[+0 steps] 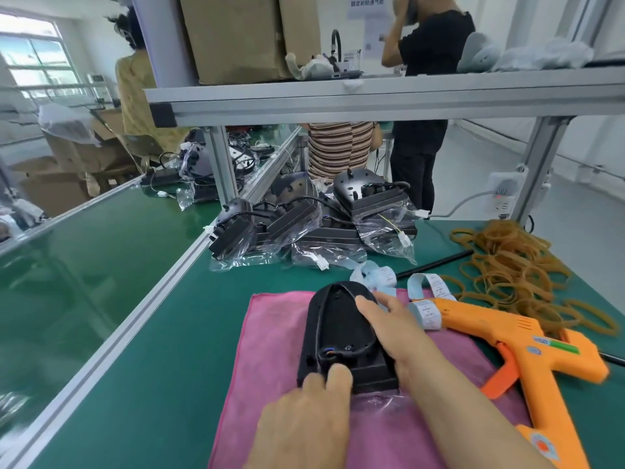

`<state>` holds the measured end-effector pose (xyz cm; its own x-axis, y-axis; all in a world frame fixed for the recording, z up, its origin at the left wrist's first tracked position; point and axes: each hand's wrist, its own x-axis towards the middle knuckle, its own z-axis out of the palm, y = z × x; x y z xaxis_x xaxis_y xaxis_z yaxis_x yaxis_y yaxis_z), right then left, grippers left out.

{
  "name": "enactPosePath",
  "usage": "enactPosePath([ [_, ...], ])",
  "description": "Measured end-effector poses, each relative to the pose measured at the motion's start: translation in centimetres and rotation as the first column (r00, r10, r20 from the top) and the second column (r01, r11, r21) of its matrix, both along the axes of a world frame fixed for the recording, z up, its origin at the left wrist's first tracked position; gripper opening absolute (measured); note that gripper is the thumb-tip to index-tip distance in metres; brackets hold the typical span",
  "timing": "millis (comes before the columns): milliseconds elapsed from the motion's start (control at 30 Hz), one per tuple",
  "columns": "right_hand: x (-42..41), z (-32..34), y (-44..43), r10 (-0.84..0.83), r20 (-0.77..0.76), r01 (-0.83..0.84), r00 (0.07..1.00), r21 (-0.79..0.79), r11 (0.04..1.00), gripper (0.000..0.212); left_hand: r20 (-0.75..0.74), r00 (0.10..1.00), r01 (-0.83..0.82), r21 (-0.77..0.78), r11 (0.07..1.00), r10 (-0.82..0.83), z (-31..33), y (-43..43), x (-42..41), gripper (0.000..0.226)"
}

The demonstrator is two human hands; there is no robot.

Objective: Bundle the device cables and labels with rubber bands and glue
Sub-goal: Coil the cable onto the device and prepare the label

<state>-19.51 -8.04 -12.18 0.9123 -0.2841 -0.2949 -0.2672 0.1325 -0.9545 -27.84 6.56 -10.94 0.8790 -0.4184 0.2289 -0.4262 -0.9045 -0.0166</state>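
A black device (338,330) lies flat on a pink cloth (267,360), with a thin black cable looped around its top face. My left hand (304,418) presses two fingertips on the device's near end, where the cable enters. My right hand (392,333) lies along the device's right side with straight fingers pressing the cable. An orange glue gun (527,350) lies on the cloth to the right, with a white label (427,313) curled by its nozzle. More label strips (375,275) lie just beyond the device. A heap of tan rubber bands (514,265) sits at the right.
Several bagged black devices (304,228) with cables are piled on the green mat (203,309) beyond the cloth. An aluminium frame post (223,164) and a shelf (372,96) stand overhead. A conveyor belt (84,248) runs at the left. People stand behind the bench.
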Motion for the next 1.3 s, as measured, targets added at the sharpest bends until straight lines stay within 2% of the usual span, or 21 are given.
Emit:
enactPosePath([
  [67, 0.2, 0.3, -0.5, 0.069, -0.028, -0.072, 0.997, -0.144, 0.987, 0.047, -0.005, 0.998, 0.06, 0.072, 0.996, -0.06, 1.0, -0.6, -0.1, 0.01],
  [100, 0.3, 0.5, -0.6, 0.094, -0.033, -0.099, 0.995, -0.195, 0.976, 0.046, -0.087, 0.994, 0.077, 0.134, 0.988, -0.066, 1.5, -0.8, -0.2, 0.008],
  [200, 0.1, 0.2, -0.9, 0.108, -0.038, -0.115, 0.993, -0.36, 0.926, 0.049, -0.256, 0.96, 0.184, 0.26, 0.948, -0.116, 2.2, -1.5, 0.8, 0.025],
  [267, -0.1, -0.4, -1.1, 0.1, -0.055, -0.114, 0.993, -0.519, 0.847, 0.051, -0.384, 0.906, 0.306, 0.305, 0.902, -0.177, 3.1, -1.7, 1.8, 0.029],
  [400, -1.0, -0.8, -1.9, 0.107, -0.028, -0.089, 0.994, -0.779, 0.621, 0.041, -0.404, 0.814, 0.538, 0.255, 0.804, -0.417, 4.2, -0.5, 3.1, 0.031],
  [467, -1.4, -0.6, -2.2, 0.15, -0.027, -0.101, 0.988, -0.854, 0.51, 0.037, -0.318, 0.781, 0.622, 0.311, 0.719, -0.538, 4.2, -0.1, 3.5, 0.023],
  [533, -1.9, -0.3, -2.4, 0.199, -0.053, -0.141, 0.978, -0.877, 0.459, 0.031, -0.263, 0.733, 0.68, 0.326, 0.657, -0.628, 4.0, -0.3, 3.9, 0.013],
  [567, -2.2, -0.2, -2.6, 0.223, -0.043, -0.143, 0.974, -0.879, 0.454, 0.027, -0.288, 0.706, 0.707, 0.246, 0.663, -0.647, 3.8, -0.2, 4.3, 0.014],
  [667, -3.9, 0.5, -3.5, 0.298, 0.09, -0.065, 0.95, -0.877, 0.475, 0.021, -0.395, 0.651, 0.62, -0.215, 0.754, -0.648, 3.9, 0.4, 5.2, 0.018],
  [733, -5.4, 1.1, -4.4, 0.376, 0.127, -0.092, 0.918, -0.853, 0.514, 0.027, -0.391, 0.658, 0.5, -0.411, 0.762, -0.643, 3.7, 0.8, 5.3, 0.017],
  [833, -8.2, 1.9, -5.4, 0.558, 0.043, -0.351, 0.829, -0.736, 0.578, 0.04, -0.366, 0.697, 0.428, -0.477, 0.768, -0.616, 3.0, 0.7, 5.0, 0.016],
  [900, -9.8, 2.2, -5.4, 0.667, -0.021, -0.507, 0.744, -0.669, 0.544, 0.053, -0.366, 0.713, 0.386, -0.507, 0.771, -0.598, 2.7, 0.6, 5.1, 0.014],
  [933, -10.5, 2.2, -5.2, 0.687, -0.003, -0.534, 0.727, -0.631, 0.563, 0.059, -0.369, 0.718, 0.369, -0.518, 0.772, -0.591, 2.7, 0.6, 5.1, 0.01],
  [1000, -11.6, 2.0, -4.2, 0.618, 0.175, -0.453, 0.767, -0.535, 0.713, 0.049, -0.387, 0.72, 0.326, -0.543, 0.774, -0.575, 2.6, 0.6, 5.1, 0.01],
  [1067, -12.0, 1.6, -3.2, 0.414, 0.338, -0.248, 0.845, -0.438, 0.864, 0.017, -0.456, 0.702, 0.261, -0.549, 0.794, -0.546, 2.7, 0.8, 5.2, 0.023],
  [1100, -12.1, 1.4, -2.9, 0.307, 0.351, -0.173, 0.885, -0.365, 0.915, 0.007, -0.511, 0.676, 0.225, -0.544, 0.809, -0.531, 3.1, 0.9, 5.3, 0.027],
  [1167, -12.0, 0.9, -2.4, 0.138, 0.28, -0.087, 0.95, -0.188, 0.978, 0.017, -0.599, 0.596, 0.143, -0.576, 0.805, -0.535, 4.1, 1.1, 5.9, 0.02],
  [1200, -11.9, 0.8, -2.3, 0.093, 0.246, -0.061, 0.965, -0.137, 0.989, 0.019, -0.597, 0.596, 0.105, -0.606, 0.789, -0.537, 4.5, 1.2, 6.4, 0.014],
  [1233, -11.8, 0.8, -2.2, 0.068, 0.221, -0.043, 0.973, -0.113, 0.993, 0.021, -0.556, 0.645, 0.077, -0.635, 0.768, -0.524, 4.8, 1.1, 7.0, 0.011],
  [1267, -11.8, 0.8, -2.2, 0.052, 0.211, -0.034, 0.976, -0.09, 0.995, 0.023, -0.47, 0.734, 0.085, -0.652, 0.753, -0.49, 4.9, 0.8, 7.7, 0.012],
  [1300, -11.7, 0.6, -2.2, 0.033, 0.206, -0.021, 0.978, -0.058, 0.998, 0.026, -0.357, 0.814, 0.143, -0.642, 0.753, -0.458, 4.8, 0.4, 8.4, 0.013],
])
